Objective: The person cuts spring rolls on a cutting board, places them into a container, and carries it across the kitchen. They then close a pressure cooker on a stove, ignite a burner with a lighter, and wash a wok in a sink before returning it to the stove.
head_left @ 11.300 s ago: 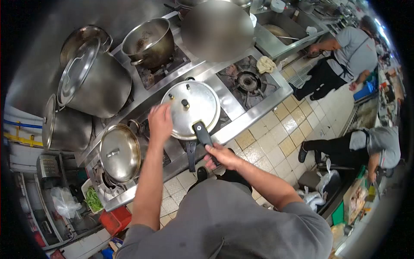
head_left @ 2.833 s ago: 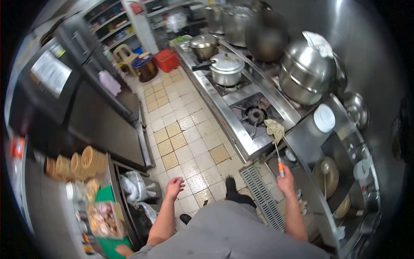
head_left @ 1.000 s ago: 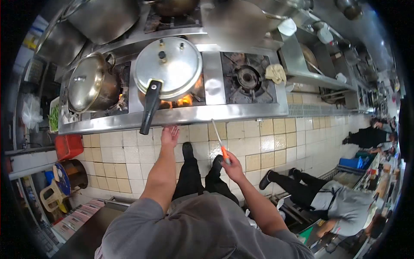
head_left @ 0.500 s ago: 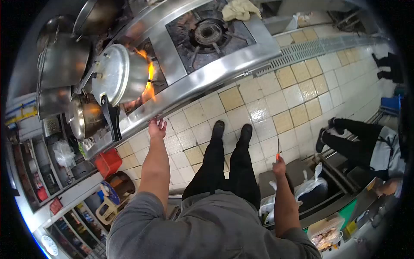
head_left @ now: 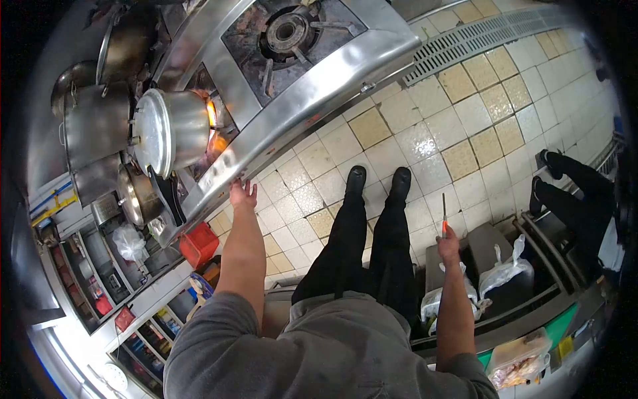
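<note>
My left hand [head_left: 244, 194] is at the front edge of the steel stove [head_left: 272, 130], its fingers apart and the fingertips right at the front panel. Above and left of it, a pressure cooker [head_left: 189, 130] with a long black handle [head_left: 167, 198] stands over a burner with orange flames [head_left: 216, 141]. Low on the right, my right hand [head_left: 448, 245] is closed round an orange-handled tool [head_left: 444, 216] with a slim metal shaft, which points away from me over the floor.
A bare burner [head_left: 288, 33] lies right of the cooker, and a large steel pot [head_left: 98, 123] to its left. A red container [head_left: 199, 245] is below the stove's corner. White plastic bags [head_left: 506, 270] sit at the right, where another person's legs [head_left: 571, 179] show.
The view has shifted, so the stove appears further left. My left hand stays at the stove's front edge, and the tool in my right hand now points more straight ahead.
</note>
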Tool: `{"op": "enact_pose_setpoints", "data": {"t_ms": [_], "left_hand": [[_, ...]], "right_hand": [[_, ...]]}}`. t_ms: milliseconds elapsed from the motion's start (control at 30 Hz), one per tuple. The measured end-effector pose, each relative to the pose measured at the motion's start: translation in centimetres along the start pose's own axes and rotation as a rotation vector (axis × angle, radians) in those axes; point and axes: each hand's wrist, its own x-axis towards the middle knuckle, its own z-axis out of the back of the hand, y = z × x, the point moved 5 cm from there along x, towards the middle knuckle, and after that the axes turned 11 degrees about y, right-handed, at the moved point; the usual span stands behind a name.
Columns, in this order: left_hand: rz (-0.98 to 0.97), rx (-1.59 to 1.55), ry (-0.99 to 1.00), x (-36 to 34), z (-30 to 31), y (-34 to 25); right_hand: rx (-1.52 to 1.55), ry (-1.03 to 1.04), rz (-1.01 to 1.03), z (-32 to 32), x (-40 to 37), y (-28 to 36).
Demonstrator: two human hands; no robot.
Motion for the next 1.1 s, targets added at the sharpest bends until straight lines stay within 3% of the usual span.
{"op": "enact_pose_setpoints", "data": {"t_ms": [67, 200, 267, 467, 800, 867, 900, 967, 1033, 1067, 1100], "left_hand": [[-0.003, 0.004, -0.006, 0.2, 0.1, 0.0], [-0.01, 0.025, 0.001, 1.4, 0.8, 0.3], [-0.008, 0.007, -0.009, 0.9, 0.5, 0.3], [-0.01, -0.017, 0.021, 1.1, 0.5, 0.4], [0.046, 0.0, 0.02, 2.4, 2.2, 2.0], [0.088, 0.213, 0.189, 0.6, 2.7, 3.0], [0.105, 0.323, 0.228, -1.6, 2.2, 3.7], [0.157, 0.827, 0.49, -4.8, 1.6, 5.0], [-0.066, 1.445, 0.702, -4.7, 2.5, 8.4], [0.02, 1.416, 0.77, -7.6, 2.0, 8.5], [0.09, 1.341, 0.753, -10.2, 1.6, 8.0]], "right_hand": [[0.088, 0.023, 0.002, -0.5, 0.8, -1.7], [0.009, 0.049, -0.023, 0.2, -0.8, 0.8], [0.127, 0.07, -0.139, 0.4, -1.1, 1.4], [-0.04, 0.013, -0.034, 1.6, 1.7, -1.9], [-0.045, 0.027, -0.079, 0.8, -0.7, 3.1], [0.125, 0.046, -0.147, 0.4, -1.6, 3.7], [-0.055, -0.025, 0.12, 0.3, 0.5, 1.1], [-0.531, -0.346, 0.609, -0.1, 3.2, -4.5], [-0.319, -0.103, 0.322, 0.3, 6.7, -7.4], [-0.234, -0.011, 0.165, 0.5, 8.1, -8.8], [-0.178, 0.038, 0.089, 1.1, 5.3, -4.4]]}}
